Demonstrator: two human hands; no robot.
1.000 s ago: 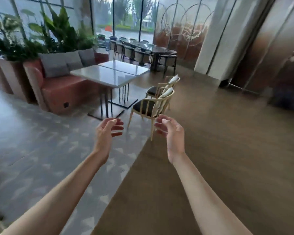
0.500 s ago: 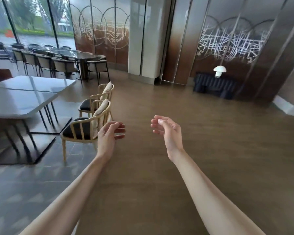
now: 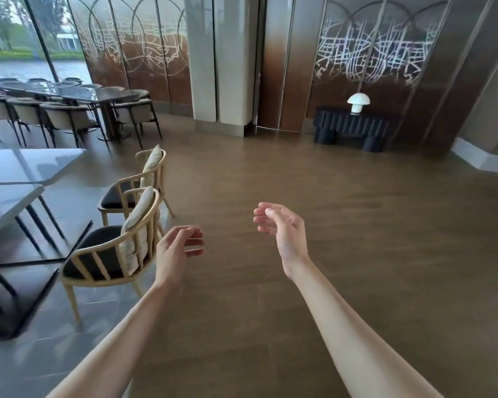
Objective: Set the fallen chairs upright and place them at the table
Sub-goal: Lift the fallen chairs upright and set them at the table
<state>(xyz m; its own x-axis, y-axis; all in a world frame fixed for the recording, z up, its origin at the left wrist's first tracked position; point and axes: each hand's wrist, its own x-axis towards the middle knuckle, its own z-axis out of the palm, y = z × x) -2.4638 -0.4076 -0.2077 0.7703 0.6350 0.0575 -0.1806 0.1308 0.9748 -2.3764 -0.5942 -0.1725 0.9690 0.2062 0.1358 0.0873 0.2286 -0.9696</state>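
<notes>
both hands are raised over the wood floor with nothing in them: the left hand and the right hand each show loosely curled, relaxed fingers, palms turned toward each other. just left of the left fingers stands the near chair, upright, its cushion against the backrest. beyond it the far chair is also upright, both beside the worktop.

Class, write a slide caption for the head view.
Two empty hands, left hand and right hand, beside two upright chairs.
</notes>
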